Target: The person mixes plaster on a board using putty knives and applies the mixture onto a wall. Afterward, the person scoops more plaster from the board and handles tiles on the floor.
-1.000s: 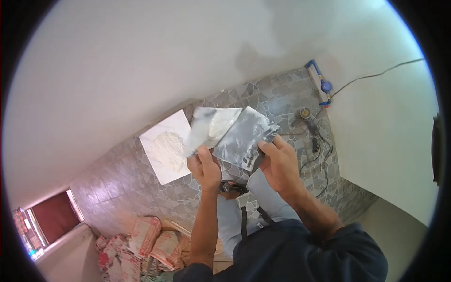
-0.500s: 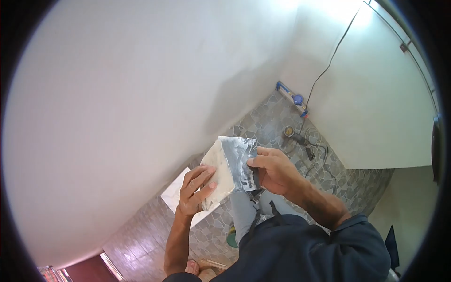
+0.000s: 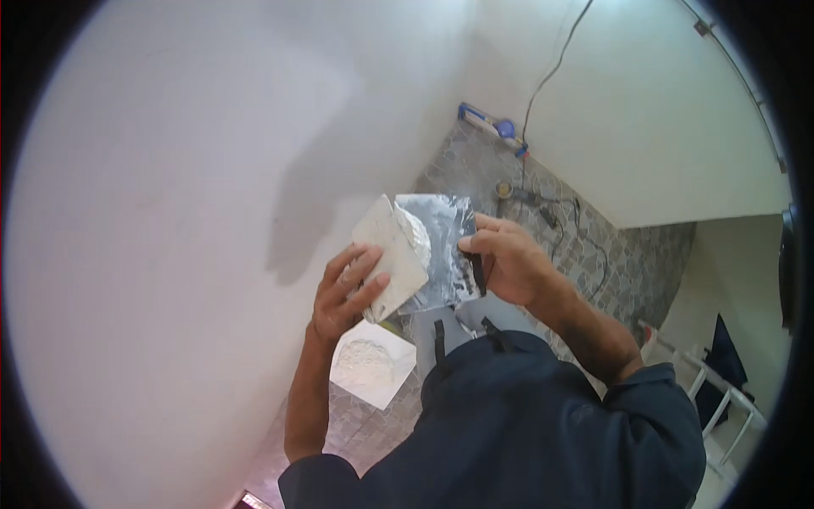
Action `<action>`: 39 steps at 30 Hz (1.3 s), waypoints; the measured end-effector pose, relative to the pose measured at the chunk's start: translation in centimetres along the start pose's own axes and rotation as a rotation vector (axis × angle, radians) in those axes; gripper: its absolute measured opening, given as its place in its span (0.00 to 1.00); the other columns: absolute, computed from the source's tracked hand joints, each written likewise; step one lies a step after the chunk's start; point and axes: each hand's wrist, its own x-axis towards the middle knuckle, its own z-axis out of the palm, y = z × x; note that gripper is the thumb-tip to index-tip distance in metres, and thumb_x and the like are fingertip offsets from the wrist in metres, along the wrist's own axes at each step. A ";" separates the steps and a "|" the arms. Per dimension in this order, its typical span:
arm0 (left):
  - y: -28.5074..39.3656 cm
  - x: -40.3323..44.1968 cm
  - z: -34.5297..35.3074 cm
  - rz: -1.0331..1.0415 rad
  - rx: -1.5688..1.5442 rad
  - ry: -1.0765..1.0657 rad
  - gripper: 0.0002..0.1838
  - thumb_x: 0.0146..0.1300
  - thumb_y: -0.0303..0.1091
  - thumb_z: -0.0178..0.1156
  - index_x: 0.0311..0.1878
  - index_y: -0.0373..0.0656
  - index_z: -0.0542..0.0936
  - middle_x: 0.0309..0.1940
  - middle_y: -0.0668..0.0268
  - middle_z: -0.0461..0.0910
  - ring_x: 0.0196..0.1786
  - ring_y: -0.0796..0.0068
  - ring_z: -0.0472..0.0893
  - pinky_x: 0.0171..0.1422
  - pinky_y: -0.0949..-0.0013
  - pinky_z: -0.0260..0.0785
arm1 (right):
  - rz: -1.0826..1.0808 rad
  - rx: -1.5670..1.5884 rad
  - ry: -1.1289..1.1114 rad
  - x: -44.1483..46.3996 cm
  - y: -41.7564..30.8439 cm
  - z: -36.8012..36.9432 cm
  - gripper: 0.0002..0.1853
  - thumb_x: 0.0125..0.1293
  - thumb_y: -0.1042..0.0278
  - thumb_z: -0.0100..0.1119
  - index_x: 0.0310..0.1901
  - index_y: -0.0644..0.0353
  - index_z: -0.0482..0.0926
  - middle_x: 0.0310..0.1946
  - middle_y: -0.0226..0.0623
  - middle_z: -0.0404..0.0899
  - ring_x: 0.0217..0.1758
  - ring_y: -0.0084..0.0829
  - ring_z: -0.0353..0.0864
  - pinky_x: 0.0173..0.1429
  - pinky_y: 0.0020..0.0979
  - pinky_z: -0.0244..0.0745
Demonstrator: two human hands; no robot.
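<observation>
My left hand (image 3: 348, 291) grips a flat cream-coloured plate (image 3: 392, 267), its fingers spread over the plate's face. In my right hand (image 3: 507, 254) is a grey flat blade (image 3: 445, 254) with a dark edge, smeared with white paste; the thumb lies on its face. The two plates meet at an angle in front of my body. A lump of white paste (image 3: 415, 236) sits between them, against the grey blade. Below my left hand, a white board (image 3: 390, 388) on the floor carries a heap of white material (image 3: 365, 363).
A blue-and-white tool (image 3: 492, 129) lies at the wall corner. Near it on the patterned floor are a corded power tool (image 3: 517, 193) and loops of black cable (image 3: 604, 263). A pale ladder-like frame (image 3: 722, 399) stands at the lower right. A wall fills the left.
The view has turned and shifted. The left plate was first pale and tilted apart from the grey blade; now its cream face shows under my spread fingers, and white paste lies between the two.
</observation>
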 end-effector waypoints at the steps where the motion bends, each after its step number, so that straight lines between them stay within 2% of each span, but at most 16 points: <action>1: -0.9 -0.6 -0.1 0.021 -0.009 -0.006 0.22 0.49 0.28 0.72 0.50 0.46 0.80 0.55 0.53 0.81 0.58 0.50 0.78 0.62 0.53 0.74 | -0.018 0.002 0.016 0.2 0.7 0.1 0.13 0.67 0.80 0.48 0.51 0.69 0.73 0.42 0.41 0.80 0.42 0.30 0.84 0.48 0.35 0.83; 7: -6.5 -1.5 1.1 0.095 -0.090 -0.066 0.24 0.48 0.26 0.72 0.51 0.46 0.80 0.57 0.55 0.80 0.59 0.51 0.78 0.62 0.53 0.74 | -0.095 0.022 0.122 2.4 3.0 -1.7 0.14 0.67 0.78 0.49 0.53 0.69 0.72 0.42 0.39 0.80 0.41 0.28 0.83 0.46 0.33 0.82; 13: -12.8 -6.5 3.7 0.043 -0.031 -0.112 0.22 0.52 0.22 0.69 0.53 0.43 0.79 0.58 0.54 0.79 0.58 0.52 0.78 0.60 0.55 0.74 | -0.195 0.115 0.156 5.6 7.0 -4.5 0.16 0.66 0.77 0.50 0.55 0.67 0.71 0.44 0.37 0.79 0.45 0.28 0.83 0.49 0.34 0.82; 16: -15.2 -13.1 6.6 -0.202 -0.157 0.022 0.17 0.61 0.20 0.61 0.54 0.41 0.78 0.54 0.54 0.80 0.57 0.52 0.78 0.60 0.57 0.73 | -0.261 0.094 0.149 7.4 10.8 -7.4 0.20 0.66 0.77 0.51 0.59 0.68 0.68 0.48 0.37 0.78 0.48 0.27 0.82 0.53 0.35 0.80; 19: -16.0 -22.7 8.4 -0.817 -0.309 0.067 0.12 0.71 0.25 0.51 0.55 0.38 0.76 0.49 0.56 0.80 0.57 0.56 0.77 0.62 0.59 0.71 | -0.325 0.021 0.188 10.2 15.9 -11.0 0.21 0.66 0.78 0.50 0.62 0.68 0.66 0.51 0.37 0.76 0.51 0.27 0.80 0.56 0.36 0.79; 20: -14.7 -21.4 5.6 -0.936 -0.271 0.007 0.13 0.73 0.27 0.49 0.56 0.37 0.75 0.50 0.56 0.79 0.58 0.58 0.77 0.63 0.59 0.70 | -0.329 0.036 0.203 9.8 14.2 -9.9 0.21 0.66 0.78 0.50 0.62 0.68 0.66 0.51 0.37 0.76 0.52 0.28 0.80 0.57 0.36 0.78; 22: -13.6 -23.0 4.2 -1.139 -0.228 -0.075 0.15 0.76 0.32 0.45 0.59 0.35 0.72 0.52 0.56 0.77 0.58 0.62 0.76 0.65 0.61 0.68 | -0.300 0.006 0.240 10.6 15.7 -12.6 0.21 0.67 0.79 0.49 0.62 0.68 0.66 0.52 0.37 0.75 0.54 0.29 0.79 0.59 0.38 0.78; 25: -9.4 -23.0 5.5 -1.228 -0.706 0.413 0.20 0.77 0.36 0.43 0.63 0.32 0.66 0.58 0.55 0.73 0.61 0.64 0.73 0.68 0.61 0.65 | -0.244 0.036 0.250 13.6 19.3 -18.6 0.20 0.68 0.80 0.48 0.61 0.68 0.67 0.52 0.39 0.75 0.54 0.31 0.79 0.60 0.41 0.77; 26: -8.7 -24.7 5.3 -1.270 -0.746 0.402 0.23 0.77 0.38 0.44 0.66 0.31 0.63 0.62 0.52 0.69 0.64 0.63 0.71 0.69 0.61 0.65 | -0.216 0.064 0.245 14.5 20.9 -20.4 0.19 0.68 0.80 0.49 0.61 0.68 0.68 0.51 0.39 0.76 0.53 0.31 0.80 0.60 0.41 0.77; 30: -2.7 -23.7 4.2 -1.402 -0.710 0.447 0.23 0.77 0.39 0.45 0.66 0.32 0.62 0.61 0.52 0.69 0.64 0.62 0.71 0.69 0.61 0.65 | -0.195 0.222 0.117 19.5 23.9 -25.5 0.17 0.70 0.77 0.52 0.59 0.66 0.68 0.54 0.40 0.75 0.57 0.34 0.78 0.64 0.42 0.75; 33: -0.3 -28.0 4.3 -1.502 -0.598 0.372 0.25 0.76 0.39 0.47 0.67 0.32 0.61 0.62 0.53 0.69 0.64 0.62 0.71 0.69 0.60 0.65 | -0.188 0.203 0.104 26.9 29.6 -31.3 0.15 0.70 0.79 0.50 0.57 0.65 0.69 0.54 0.41 0.75 0.56 0.34 0.79 0.63 0.43 0.76; 34: 1.8 -28.0 2.9 -1.535 -0.512 0.301 0.25 0.75 0.39 0.47 0.68 0.32 0.60 0.62 0.53 0.68 0.64 0.62 0.71 0.68 0.60 0.65 | -0.188 0.223 0.081 27.7 30.1 -31.1 0.14 0.71 0.79 0.50 0.57 0.64 0.69 0.53 0.40 0.76 0.54 0.34 0.80 0.59 0.43 0.79; 36: 1.4 -30.7 2.8 -1.566 -0.508 0.296 0.25 0.75 0.38 0.46 0.69 0.34 0.59 0.63 0.54 0.67 0.65 0.62 0.70 0.69 0.59 0.64 | -0.202 0.258 0.091 33.2 33.1 -32.9 0.14 0.70 0.79 0.50 0.57 0.64 0.69 0.52 0.39 0.76 0.52 0.34 0.81 0.56 0.42 0.81; 38: 1.5 -33.1 3.5 -1.591 -0.604 0.404 0.24 0.76 0.35 0.43 0.71 0.37 0.57 0.65 0.55 0.66 0.67 0.62 0.68 0.71 0.56 0.63 | -0.211 0.263 0.120 38.1 37.1 -34.8 0.14 0.70 0.78 0.50 0.57 0.64 0.69 0.52 0.38 0.77 0.51 0.33 0.82 0.53 0.41 0.82; 39: 1.6 -34.1 3.3 -1.582 -0.603 0.392 0.24 0.76 0.35 0.43 0.71 0.37 0.57 0.65 0.56 0.66 0.67 0.62 0.69 0.71 0.56 0.63 | -0.222 0.240 0.138 40.3 38.1 -35.2 0.14 0.70 0.78 0.50 0.57 0.63 0.69 0.51 0.38 0.77 0.50 0.33 0.82 0.52 0.41 0.83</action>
